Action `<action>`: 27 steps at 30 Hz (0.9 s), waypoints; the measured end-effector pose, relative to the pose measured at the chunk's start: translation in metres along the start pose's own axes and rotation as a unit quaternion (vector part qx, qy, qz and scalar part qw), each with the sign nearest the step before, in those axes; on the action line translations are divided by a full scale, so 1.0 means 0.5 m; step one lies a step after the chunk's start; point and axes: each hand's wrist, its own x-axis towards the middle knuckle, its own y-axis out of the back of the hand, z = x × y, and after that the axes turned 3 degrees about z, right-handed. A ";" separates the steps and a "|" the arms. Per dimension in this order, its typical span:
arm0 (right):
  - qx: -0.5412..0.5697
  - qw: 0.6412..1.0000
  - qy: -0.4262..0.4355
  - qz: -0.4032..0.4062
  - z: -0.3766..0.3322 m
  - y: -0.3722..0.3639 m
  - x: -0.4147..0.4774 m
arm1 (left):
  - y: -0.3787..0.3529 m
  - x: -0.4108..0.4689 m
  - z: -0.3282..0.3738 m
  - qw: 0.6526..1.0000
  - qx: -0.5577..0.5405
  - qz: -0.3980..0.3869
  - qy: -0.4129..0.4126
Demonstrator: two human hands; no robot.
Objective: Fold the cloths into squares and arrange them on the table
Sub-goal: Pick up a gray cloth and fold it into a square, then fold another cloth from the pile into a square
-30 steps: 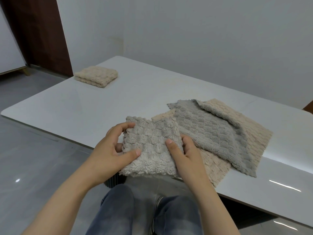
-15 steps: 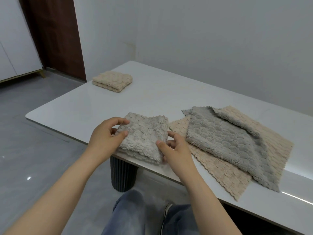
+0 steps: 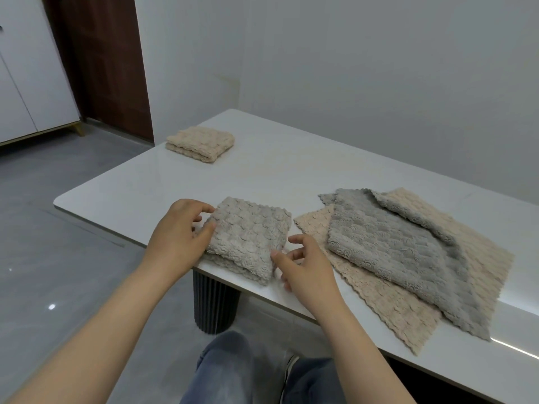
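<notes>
The left hand (image 3: pixel 178 237) pinched the folded grey cloth (image 3: pixel 248 243) at mid-frame to square it; the right hand (image 3: pixel 306 266) hovered open beside it.

Plain grey walls (image 3: pixel 364 68), a dark brown door (image 3: pixel 108 62), white cabinets (image 3: pixel 29 83) and a glossy grey floor (image 3: pixel 58 258).

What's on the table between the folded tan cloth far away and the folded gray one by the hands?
Nothing. In the head view, only bare white table lies between the folded tan cloth and the folded gray cloth.
</notes>
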 end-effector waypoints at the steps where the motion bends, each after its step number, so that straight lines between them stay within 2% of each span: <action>1: -0.017 1.000 0.008 0.001 0.002 0.008 -0.003 | 0.005 -0.002 0.005 1.000 0.005 0.003 -0.005; 6: -0.105 0.993 0.051 0.007 0.004 0.064 -0.013 | 0.016 -0.009 0.048 0.999 0.002 0.003 -0.045; 12: -0.171 0.982 0.081 0.018 0.012 0.145 -0.028 | -0.008 -0.022 0.114 0.995 -0.030 -0.051 -0.081; 27: -0.222 0.965 0.085 0.107 0.086 0.309 -0.040 | -0.114 -0.077 0.238 0.980 -0.044 -0.125 -0.147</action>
